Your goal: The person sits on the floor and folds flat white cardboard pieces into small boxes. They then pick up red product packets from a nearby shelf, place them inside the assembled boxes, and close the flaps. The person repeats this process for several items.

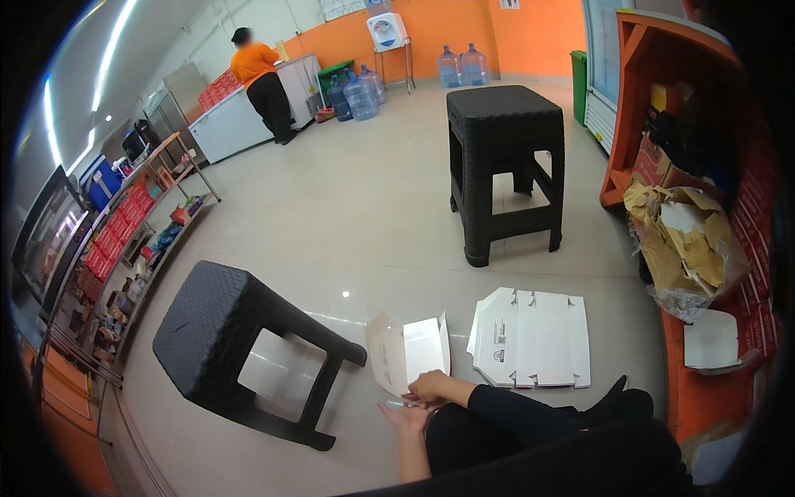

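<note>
Low at the middle, my right hand [430, 387] reaches down with its fingers closed in a pinch; what sits between them is too small to make out. Just below it my left hand [405, 417] is turned palm up, thumb held apart and fingers stretched toward the right fingertips. A small clear shiny strip [397, 403] shows beside the hands. Right beyond them lies a partly folded white carton [427, 345] with a beige side panel [386, 354] and raised flaps. To its right, flat unfolded white cartons [542, 340] rest on the floor.
Black stools flank the cartons, a near-left one [248, 348] and a farther one [505, 157]. An orange shelf [629, 108] with crumpled brown paper [679, 240] lines the right. Loaded racks [137, 211] stand left. A person in orange [255, 66] works by a white chest freezer [236, 116].
</note>
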Action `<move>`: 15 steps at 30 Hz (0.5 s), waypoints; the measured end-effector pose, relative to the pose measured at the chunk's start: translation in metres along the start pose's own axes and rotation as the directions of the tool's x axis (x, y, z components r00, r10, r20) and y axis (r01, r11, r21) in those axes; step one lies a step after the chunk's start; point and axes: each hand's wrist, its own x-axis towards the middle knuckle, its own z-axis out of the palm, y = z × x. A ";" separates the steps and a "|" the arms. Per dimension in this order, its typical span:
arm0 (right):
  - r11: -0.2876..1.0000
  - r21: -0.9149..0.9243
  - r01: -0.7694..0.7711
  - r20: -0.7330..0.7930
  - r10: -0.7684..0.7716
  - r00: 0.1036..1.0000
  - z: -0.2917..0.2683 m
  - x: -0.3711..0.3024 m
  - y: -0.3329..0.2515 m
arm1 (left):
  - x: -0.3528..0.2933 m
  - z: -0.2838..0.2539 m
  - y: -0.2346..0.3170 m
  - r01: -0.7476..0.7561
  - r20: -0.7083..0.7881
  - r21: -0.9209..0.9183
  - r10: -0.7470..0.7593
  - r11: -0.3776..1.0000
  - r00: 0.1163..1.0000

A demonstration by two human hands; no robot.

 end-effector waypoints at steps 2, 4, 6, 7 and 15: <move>0.996 0.073 -0.046 0.161 0.034 0.986 0.016 0.008 0.001 | 0.013 -0.006 0.005 0.026 0.026 -0.025 -0.026 0.999 0.999; 0.969 0.244 -0.044 0.146 0.008 0.989 0.019 0.001 0.009 | 0.015 -0.013 0.006 0.010 -0.043 0.012 -0.009 1.000 0.999; 0.919 0.393 0.023 -0.044 -0.006 0.999 0.017 -0.012 0.017 | 0.010 0.004 0.004 -0.034 -0.178 0.138 0.059 0.990 0.982; 0.891 0.445 0.093 -0.219 0.007 0.976 0.018 -0.024 0.024 | 0.004 0.016 0.005 -0.109 -0.232 0.245 0.167 0.963 0.958; 0.915 0.364 -0.173 -0.462 0.339 0.820 0.050 -0.228 0.181 | -0.048 0.122 -0.063 -0.652 0.667 0.649 0.705 -0.392 0.240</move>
